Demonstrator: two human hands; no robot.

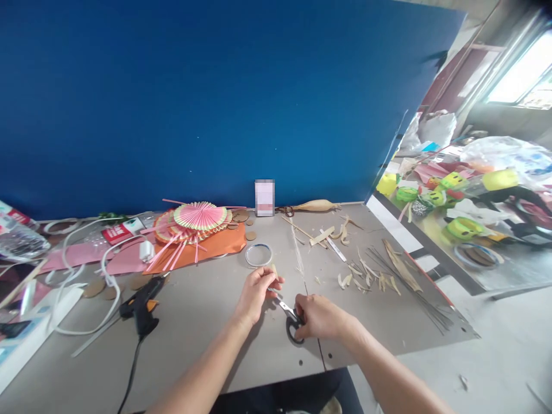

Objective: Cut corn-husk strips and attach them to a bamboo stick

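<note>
My right hand (321, 317) grips a pair of black-handled scissors (285, 307), its fingers in the loops and the blades toward my left hand. Pinched in the fingers of my left hand (257, 292) is a small pale strip of dried husk (274, 270), mostly covered by the fingers. The blade tips lie close beneath the left fingertips; whether they touch the strip I cannot tell. Just beyond my left hand lies a roll of clear tape (259, 255). Curled husk scraps (362, 275) are scattered to the right, near a white marked strip (336, 249) and thin wires (394, 270).
On the left lie a black glue gun (142, 307), a white cable (64, 287) and a power strip (34, 333). Pink and green paper fans (200, 217) rest on orange paper (224, 244). A blue panel (224, 103) rises behind; another cluttered table (513, 270) stands right.
</note>
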